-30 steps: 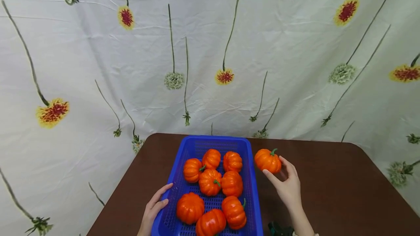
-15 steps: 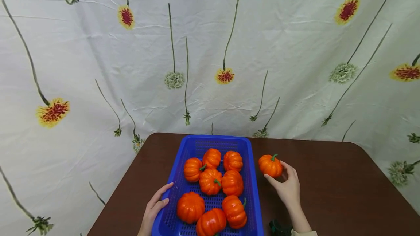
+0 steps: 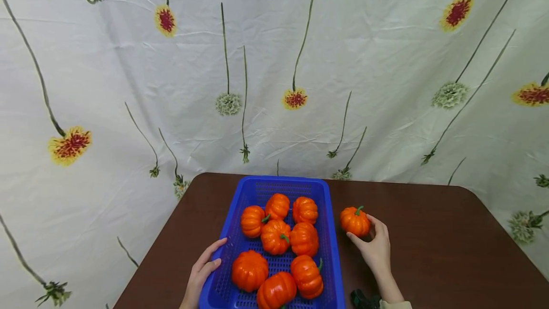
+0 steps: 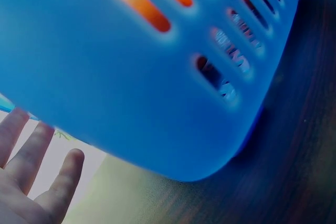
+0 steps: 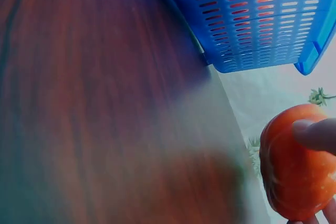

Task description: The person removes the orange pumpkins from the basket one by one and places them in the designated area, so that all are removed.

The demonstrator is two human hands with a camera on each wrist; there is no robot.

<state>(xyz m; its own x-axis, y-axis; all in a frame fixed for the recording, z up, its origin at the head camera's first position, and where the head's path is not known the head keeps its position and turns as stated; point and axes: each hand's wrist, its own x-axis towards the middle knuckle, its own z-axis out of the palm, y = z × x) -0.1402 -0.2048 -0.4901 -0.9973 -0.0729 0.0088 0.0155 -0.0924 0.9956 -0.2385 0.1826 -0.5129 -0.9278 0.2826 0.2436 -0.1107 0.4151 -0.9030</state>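
A blue plastic basket (image 3: 335,252) holds several small orange pumpkins (image 3: 276,237), some showing green stems. My left hand (image 3: 200,271) rests on the basket's left rim, its fingers fairly straight. In the left wrist view, those fingers (image 4: 31,156) reach up to the rim beside the slotted outer wall (image 4: 131,93). To the right of the basket, my right hand (image 3: 376,247) grips another pumpkin (image 3: 354,221) between thumb and fingers, its stem upward. The right wrist view has this pumpkin (image 5: 294,166) apart from the basket, the thumb pressed on its side.
Beneath everything is a dark brown table (image 3: 442,237) with rounded far corners. A pale curtain (image 3: 274,70) printed with flowers hangs behind it. A small dark object (image 3: 363,299) sits beside the right forearm, partly cut off by the frame.
My right hand has carried its pumpkin slightly right and down in the head view, farther from the basket rim. The left hand stays on the basket, whose pumpkins look unmoved.
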